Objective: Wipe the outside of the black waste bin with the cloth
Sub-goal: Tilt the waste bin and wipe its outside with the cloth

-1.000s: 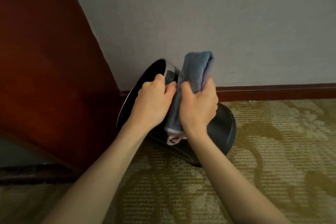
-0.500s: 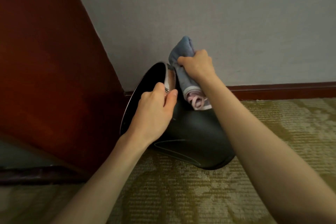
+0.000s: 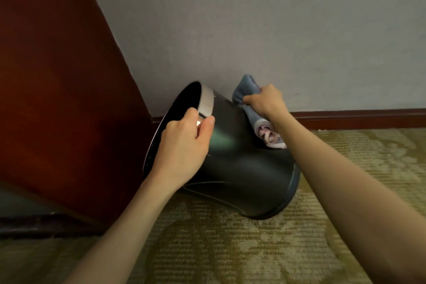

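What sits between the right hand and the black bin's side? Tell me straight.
The blue cloth: the right hand grips it bunched and holds it against the upper side of the tilted black bin. The head view shows this.

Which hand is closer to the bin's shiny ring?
Left. The left hand grips the shiny ring; the right hand presses the cloth against the far side of the bin, away from it.

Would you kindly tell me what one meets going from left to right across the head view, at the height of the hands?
Wooden panel → left hand gripping the rim → black side of the waste bin → right hand gripping the cloth → skirting board.
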